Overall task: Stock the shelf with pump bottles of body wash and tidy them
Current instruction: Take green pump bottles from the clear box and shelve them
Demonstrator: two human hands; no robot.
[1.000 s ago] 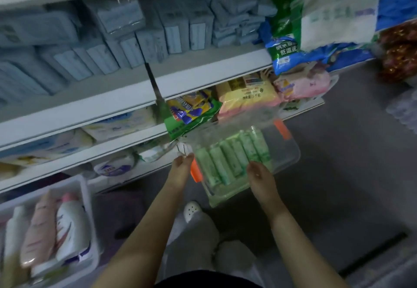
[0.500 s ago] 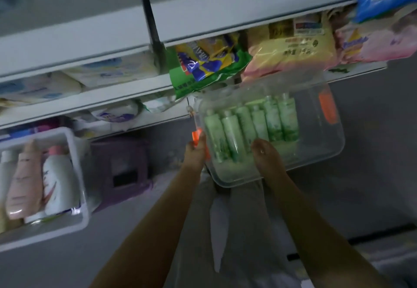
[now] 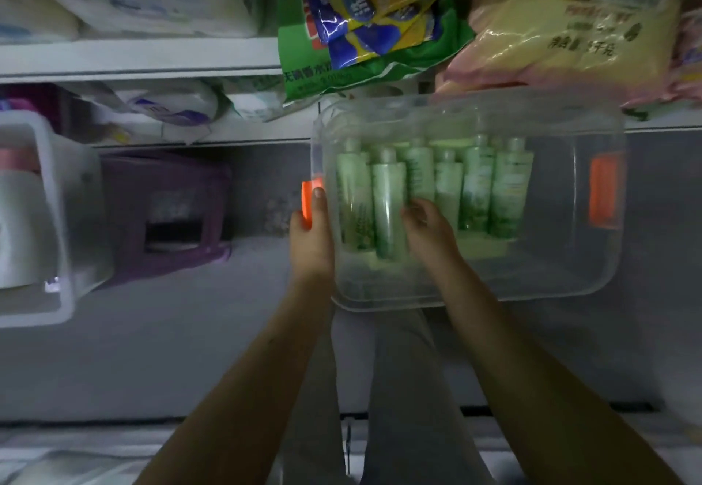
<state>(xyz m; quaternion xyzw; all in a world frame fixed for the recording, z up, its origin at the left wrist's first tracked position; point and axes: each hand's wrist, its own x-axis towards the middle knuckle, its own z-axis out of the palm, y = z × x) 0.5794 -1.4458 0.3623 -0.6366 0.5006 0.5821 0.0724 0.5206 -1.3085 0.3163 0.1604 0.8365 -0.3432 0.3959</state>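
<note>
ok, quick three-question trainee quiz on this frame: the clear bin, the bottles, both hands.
1. True or false: the right hand reaches inside the clear plastic bin with orange latches.
2. The left hand holds the bin at: A) its left end, thumb on the left orange latch; B) its right end; C) its far wall.
3. Fill in: the plastic bottles in the bin are pale ___.

Key: 1 true; 2 A; 3 green.
</note>
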